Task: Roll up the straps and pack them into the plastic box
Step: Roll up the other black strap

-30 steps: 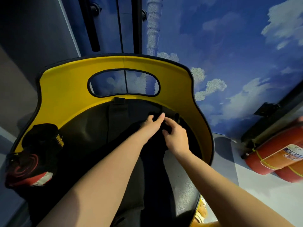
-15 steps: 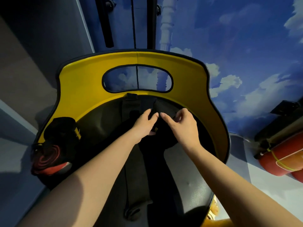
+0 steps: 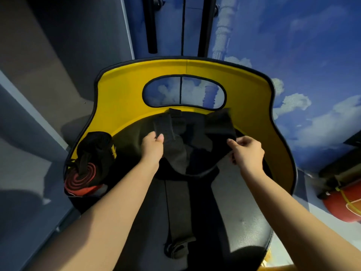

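L hand [image 3: 153, 148] + R hand [image 3: 247, 153] — pinch black strap [image 3: 176, 153] ends apart

so the black strap [image 3: 179, 153] is hanging spread out between two pinched ends up near the yellow seat back, sagging into a loop in the middle. a second long dark strap [image 3: 176, 210] is lying flat down the black seat, its near end bunching up a bit. a rolled red and black one [image 3: 84, 178] is sitting at the seat's left edge
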Motion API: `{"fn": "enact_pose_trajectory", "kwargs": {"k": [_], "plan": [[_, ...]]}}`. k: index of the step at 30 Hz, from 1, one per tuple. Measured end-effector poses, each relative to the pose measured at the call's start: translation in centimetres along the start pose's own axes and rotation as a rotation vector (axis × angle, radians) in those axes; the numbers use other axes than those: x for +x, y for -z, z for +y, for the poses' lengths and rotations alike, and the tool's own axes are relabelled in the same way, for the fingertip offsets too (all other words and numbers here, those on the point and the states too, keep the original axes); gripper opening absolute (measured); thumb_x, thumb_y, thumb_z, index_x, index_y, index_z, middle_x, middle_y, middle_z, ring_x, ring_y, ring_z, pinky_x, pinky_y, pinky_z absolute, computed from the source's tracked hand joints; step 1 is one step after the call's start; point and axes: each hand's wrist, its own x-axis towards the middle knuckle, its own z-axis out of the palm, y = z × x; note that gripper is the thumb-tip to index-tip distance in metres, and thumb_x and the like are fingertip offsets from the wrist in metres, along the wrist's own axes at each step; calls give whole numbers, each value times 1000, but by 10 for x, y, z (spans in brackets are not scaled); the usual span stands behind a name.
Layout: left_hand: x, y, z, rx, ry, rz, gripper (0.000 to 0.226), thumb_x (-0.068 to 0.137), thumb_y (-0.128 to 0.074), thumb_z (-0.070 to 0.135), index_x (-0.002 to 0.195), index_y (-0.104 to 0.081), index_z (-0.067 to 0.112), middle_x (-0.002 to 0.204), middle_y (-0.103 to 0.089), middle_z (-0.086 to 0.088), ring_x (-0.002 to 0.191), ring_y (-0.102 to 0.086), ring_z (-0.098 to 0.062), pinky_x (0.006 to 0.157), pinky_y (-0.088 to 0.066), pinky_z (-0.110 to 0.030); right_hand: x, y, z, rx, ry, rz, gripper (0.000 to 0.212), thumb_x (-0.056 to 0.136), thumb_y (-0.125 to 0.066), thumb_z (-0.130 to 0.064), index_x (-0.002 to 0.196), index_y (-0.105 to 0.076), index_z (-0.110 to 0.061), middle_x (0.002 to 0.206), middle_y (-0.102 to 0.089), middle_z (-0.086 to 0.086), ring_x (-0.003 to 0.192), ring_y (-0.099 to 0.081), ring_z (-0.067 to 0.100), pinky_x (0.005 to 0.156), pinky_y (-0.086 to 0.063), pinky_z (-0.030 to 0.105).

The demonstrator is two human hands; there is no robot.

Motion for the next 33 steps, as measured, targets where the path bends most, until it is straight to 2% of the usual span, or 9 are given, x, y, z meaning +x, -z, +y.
{"fn": "enact_pose_trajectory", "kwargs": {"k": [5,7,11,15,18,20,24,27,33], "plan": [[13,9,4,-180,96,-108,37,98,-47,18,135,-48,14,130,-56,-5,113,-57,-24,95,-49,-48,18,22,12,-482,-75,-267,32,83,-64,-29,63,-57,-5,60,-67,14,53,-65,26,63,-58,42],[14,6,8,-169,82,-154,40,97,-49,20,137,-46,15,131,-55,-5,113,-57,-23,94,-49,-47,21,29,6,-779,-83,-388,44,82,-64,-47,65,-61,-7,56,-67,8,51,-64,21,62,-56,35],[21,-1,16,-78,54,-169,39,94,-54,27,132,-51,16,127,-59,-4,112,-58,-22,94,-50,-46,21,23,-21,-1102,116,-322,52,76,-60,-65,74,-57,-13,72,-64,2,76,-65,25,67,-50,31],[28,-8,25,-46,35,-212,34,95,-53,28,124,-57,12,117,-64,-5,105,-62,-21,93,-51,-43,13,-20,-36,-652,339,-312,36,80,-64,-54,69,-62,-20,81,-65,8,87,-64,27,68,-44,28],[35,-12,30,-63,40,-227,44,92,-56,31,133,-51,13,127,-60,-5,113,-58,-22,95,-50,-41,13,-57,-33,-226,280,-582,33,81,-69,-40,106,-69,-19,101,-69,-2,98,-62,10,84,-42,21],[41,-13,34,-83,18,-251,44,92,-57,28,133,-51,13,128,-59,-5,116,-57,-20,98,-48,-38,22,-75,-29,-97,240,-649,18,81,-72,-27,96,-68,-18,91,-70,-1,88,-64,12,86,-48,32],[52,-18,45,-105,-4,-238,46,92,-56,34,133,-50,14,130,-54,3,122,-48,-14,104,-40,-35,46,-92,-40,-34,84,-493,25,79,-74,-15,65,-54,-12,62,-54,3,49,-55,16,70,-58,40],[51,-14,41,33,28,-227,43,88,-61,41,125,-54,20,123,-56,5,112,-52,-15,95,-47,-37,58,-97,-59,-113,118,-394,21,80,-73,-15,69,-58,-6,64,-60,7,49,-61,18,62,-60,36],[49,-4,22,134,79,-243,40,92,-57,11,131,-48,7,124,-53,-10,115,-54,-29,77,-55,-37,82,-119,-73,-209,-7,-477,15,83,-70,-13,78,-59,-4,68,-64,15,54,-63,24,60,-59,35]]}}
